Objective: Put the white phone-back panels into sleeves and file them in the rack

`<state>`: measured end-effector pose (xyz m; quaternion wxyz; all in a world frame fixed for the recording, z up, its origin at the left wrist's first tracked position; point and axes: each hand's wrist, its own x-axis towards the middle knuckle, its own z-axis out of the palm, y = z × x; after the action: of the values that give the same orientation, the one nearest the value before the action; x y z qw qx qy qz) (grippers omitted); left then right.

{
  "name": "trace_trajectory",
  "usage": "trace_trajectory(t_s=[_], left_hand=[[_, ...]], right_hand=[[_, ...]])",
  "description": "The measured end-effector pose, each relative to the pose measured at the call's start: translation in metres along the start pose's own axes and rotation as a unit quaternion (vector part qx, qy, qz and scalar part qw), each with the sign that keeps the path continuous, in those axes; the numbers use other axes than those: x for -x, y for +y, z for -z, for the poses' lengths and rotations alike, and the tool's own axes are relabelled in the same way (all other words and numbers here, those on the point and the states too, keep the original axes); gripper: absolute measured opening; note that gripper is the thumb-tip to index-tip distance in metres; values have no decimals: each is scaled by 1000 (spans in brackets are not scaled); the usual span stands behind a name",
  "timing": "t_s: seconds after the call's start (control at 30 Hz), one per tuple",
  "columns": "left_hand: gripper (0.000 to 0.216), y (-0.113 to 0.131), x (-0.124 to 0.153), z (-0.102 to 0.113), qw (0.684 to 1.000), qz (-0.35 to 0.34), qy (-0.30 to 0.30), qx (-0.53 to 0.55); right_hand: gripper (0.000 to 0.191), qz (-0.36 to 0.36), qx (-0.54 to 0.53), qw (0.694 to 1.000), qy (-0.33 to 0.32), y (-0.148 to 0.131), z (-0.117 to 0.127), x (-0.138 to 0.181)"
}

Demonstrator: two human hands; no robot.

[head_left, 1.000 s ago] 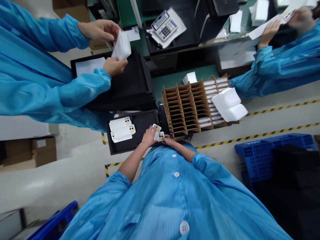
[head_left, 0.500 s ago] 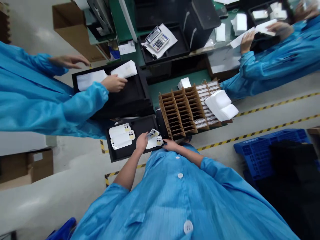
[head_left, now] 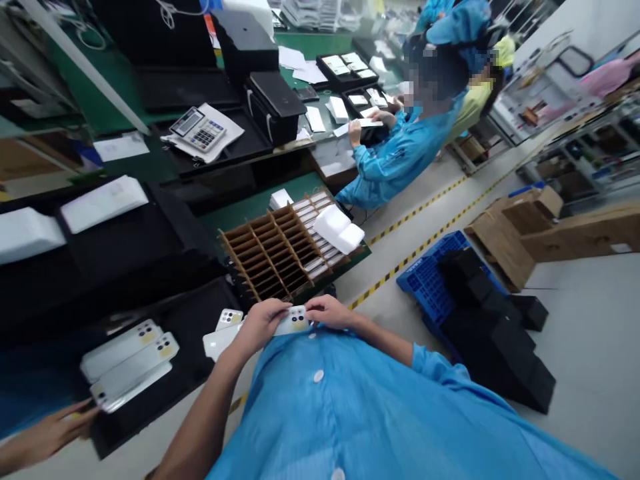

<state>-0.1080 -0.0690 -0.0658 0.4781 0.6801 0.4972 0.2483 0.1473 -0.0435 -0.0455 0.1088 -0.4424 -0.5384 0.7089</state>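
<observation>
At lower centre, the left hand and right hand now pinch one panel between them, singled out from the tray.

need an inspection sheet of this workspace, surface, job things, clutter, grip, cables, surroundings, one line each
Surface: black tray at the wearer's left, white pieces lying on it
Job's things: white panel with dark round spots and a yellow patch, in hand; panel stack on the tray; loose panels beside the left wrist
Clutter: calculator on papers; white block on the partitioned cardboard rack
Grip: left hand and right hand hold one panel between them
Cables: white cable, loosely looped, upper left
Surroundings: co-worker's hand near the stack, contact unclear; blue pallet bearing black boxes; striped floor tape
</observation>
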Motion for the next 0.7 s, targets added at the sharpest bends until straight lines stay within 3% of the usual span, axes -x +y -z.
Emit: trace_trajectory(t_s=[0.07,0.13,0.3,0.37,0.43,0.57,0.7], left_hand=[[27,23,-29,-17,999,-26,-35,-8],[25,46,-61,-33,998,-39,-32,-29],[30,106,-173,-75,973,-37,139,-181],[32,121,-220,-95,957,-42,129,-257],[36,126,-255,-112,944,-35,80,-319],[24,118,-278,-131,924,4,36,-380],[24,113,-272,-129,933,24,65,-352]], right_hand=[[34,5,3,1000,-5,4,30,14],[40,29,37,999,15,9,64,28],[42,54,30,988,144,26,167,73],[42,51,3,984,172,35,212,90],[41,48,-13,979,195,44,255,102],[38,52,-49,971,230,57,318,112],[39,57,-87,969,224,57,350,110]])
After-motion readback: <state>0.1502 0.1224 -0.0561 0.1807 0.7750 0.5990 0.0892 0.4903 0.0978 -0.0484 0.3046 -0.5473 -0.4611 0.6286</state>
